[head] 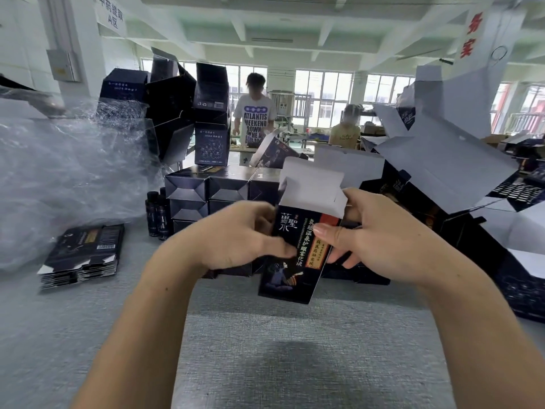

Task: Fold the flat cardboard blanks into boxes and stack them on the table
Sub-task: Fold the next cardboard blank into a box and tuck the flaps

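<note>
The dark box (295,255) is upright, its top open — the left hand (233,231) curls round its left edge, the right hand (380,234) round its right, thumbs on the front. The flat blanks (82,255) lie left of the box, the folded boxes (206,187) behind it.

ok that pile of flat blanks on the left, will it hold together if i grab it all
Probably not: the pile of flat blanks shows no band and its edges are fanned, so sheets would likely slide apart. The glossy print suggests slippery faces. Thin card may sag if lifted by one end.
</note>
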